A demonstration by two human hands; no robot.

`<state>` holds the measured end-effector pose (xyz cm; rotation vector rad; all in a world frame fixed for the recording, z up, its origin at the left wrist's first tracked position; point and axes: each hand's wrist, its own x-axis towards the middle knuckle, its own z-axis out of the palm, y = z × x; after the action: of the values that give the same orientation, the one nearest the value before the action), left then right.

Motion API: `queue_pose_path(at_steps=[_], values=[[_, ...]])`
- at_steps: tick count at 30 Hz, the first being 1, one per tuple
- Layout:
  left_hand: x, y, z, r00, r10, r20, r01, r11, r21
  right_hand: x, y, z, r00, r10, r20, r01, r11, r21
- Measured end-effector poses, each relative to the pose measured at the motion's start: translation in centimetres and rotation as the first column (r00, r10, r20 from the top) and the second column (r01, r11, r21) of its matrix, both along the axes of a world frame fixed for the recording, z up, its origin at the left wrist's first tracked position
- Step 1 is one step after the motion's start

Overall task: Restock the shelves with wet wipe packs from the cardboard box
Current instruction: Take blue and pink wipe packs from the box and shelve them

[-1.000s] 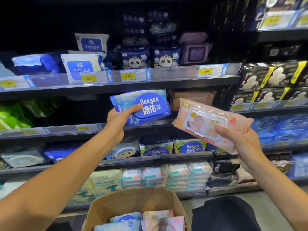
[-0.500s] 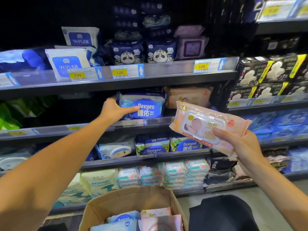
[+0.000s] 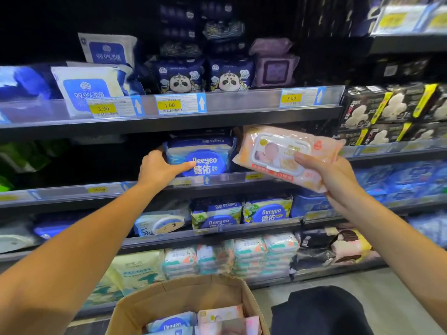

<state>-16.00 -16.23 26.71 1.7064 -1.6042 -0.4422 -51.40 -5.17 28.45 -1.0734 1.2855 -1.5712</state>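
- Supermarket shelving is seen in the single head view, tier on tier, packed with wipe packs and fronted by yellow price tags (image 3: 169,105).
- On the middle shelf (image 3: 72,193), a blue Deeyeo pack (image 3: 202,157) is stood facing out, with another of its kind lying flat on top of it.
- The left hand (image 3: 158,169) is laid against the left end of that pack, thumb stretched across its front face; whether the fingers are curled behind it cannot be told, as they are hidden.
- A pink baby wipe pack (image 3: 285,154) is held in the right hand (image 3: 338,180), raised just right of the blue pack; the grip is clenched on it, thumb on the flip lid and fingers beneath.
- At the bottom edge, the cardboard box (image 3: 183,296) is seen open, with more blue and pink packs lying inside.
- The packs are judged soft and moderately heavy, with slick film wrappers that yield when squeezed; the stiff plastic lid is the firmest part.
- A hold across the short width, thumb on the lid, is judged the surest; a pinch on the sealed end would let the pack sag and slip.
- The pink pack is judged not yet shelved.
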Motion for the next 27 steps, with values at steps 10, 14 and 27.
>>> queue_pose_path(at_steps=[10,14,27], values=[[-0.1,-0.2,-0.5,0.999,0.012,0.03,-0.011,0.999,-0.031,-0.3,-6.5,1.5,0.95,0.081,-0.301,-0.05,0.993,0.111],[-0.2,0.0,-0.7,0.999,0.024,0.04,-0.023,0.999,-0.028,-0.7,-8.5,1.8,0.927,0.067,-0.369,-0.031,0.994,0.102],[-0.3,2.1,-0.7,0.999,-0.04,-0.008,0.037,0.979,-0.203,1.9,-6.3,-3.0,0.6,-0.367,-0.711,0.287,0.928,-0.237]])
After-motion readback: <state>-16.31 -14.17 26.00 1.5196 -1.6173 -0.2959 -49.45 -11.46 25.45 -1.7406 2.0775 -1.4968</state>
